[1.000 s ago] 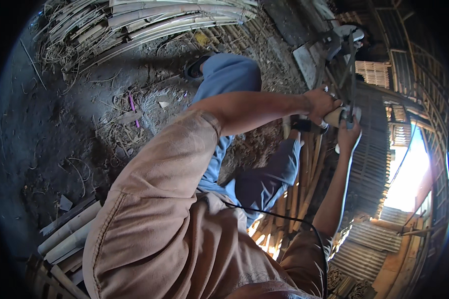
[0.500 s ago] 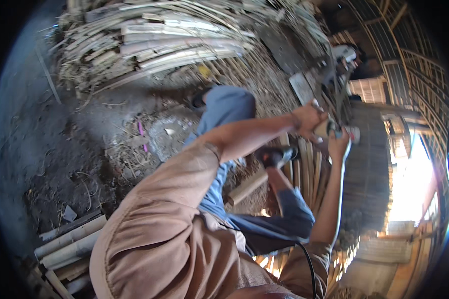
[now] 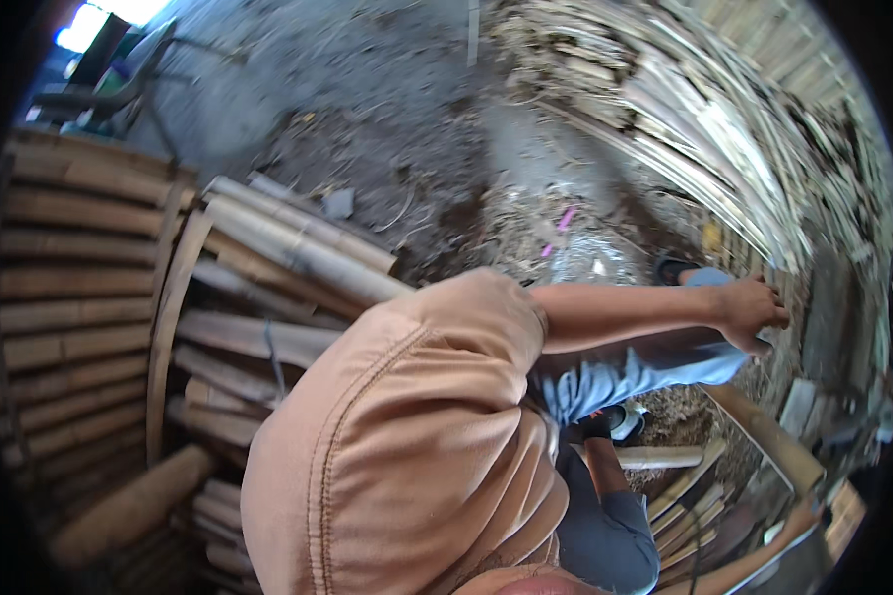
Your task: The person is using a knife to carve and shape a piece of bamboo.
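Bamboo (image 3: pixel 772 438) slants beside the knee (image 3: pixel 716 363), its lower end at the right hand (image 3: pixel 809 513), whose blurred fingers cannot be told wide or narrow. The left hand (image 3: pixel 752 314) is near the knee, fingers loosely spread. Strips (image 3: pixel 690 109) lie piled along the floor's (image 3: pixel 397 74) far right edge.

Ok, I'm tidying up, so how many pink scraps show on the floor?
2: a longer pink scrap on the littered floor, and a shorter pink scrap just below and left of it in the picture. Others may be hidden.
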{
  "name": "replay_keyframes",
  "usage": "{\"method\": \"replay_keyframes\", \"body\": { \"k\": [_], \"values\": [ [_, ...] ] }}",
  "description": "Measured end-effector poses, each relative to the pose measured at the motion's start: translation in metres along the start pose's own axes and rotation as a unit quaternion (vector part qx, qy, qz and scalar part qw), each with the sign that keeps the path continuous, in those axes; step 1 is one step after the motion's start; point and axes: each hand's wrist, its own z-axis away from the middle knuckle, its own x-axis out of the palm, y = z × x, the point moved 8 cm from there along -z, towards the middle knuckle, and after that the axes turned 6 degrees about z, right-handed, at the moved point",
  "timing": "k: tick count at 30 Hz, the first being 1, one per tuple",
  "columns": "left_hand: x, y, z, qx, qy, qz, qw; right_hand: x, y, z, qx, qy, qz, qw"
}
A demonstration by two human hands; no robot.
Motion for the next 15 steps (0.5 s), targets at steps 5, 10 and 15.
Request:
{"method": "replay_keyframes", "body": {
  "k": [5, 10, 15],
  "values": [
    [-0.056, -0.073, 0.17, -0.163, 0.033, 0.121, 0.979, 0.034, -0.036, 0.004, -0.071, -0.016, 0.008, 0.997],
    [-0.073, -0.129, 0.424, -0.332, -0.033, -0.08, 0.94, 0.111, -0.086, 0.052, -0.141, -0.064, -0.005, 0.988],
    [-0.154, -0.094, 0.456, -0.389, -0.022, -0.064, 0.919, 0.198, -0.102, 0.146, -0.171, -0.155, -0.016, 0.973]
  ]
}}
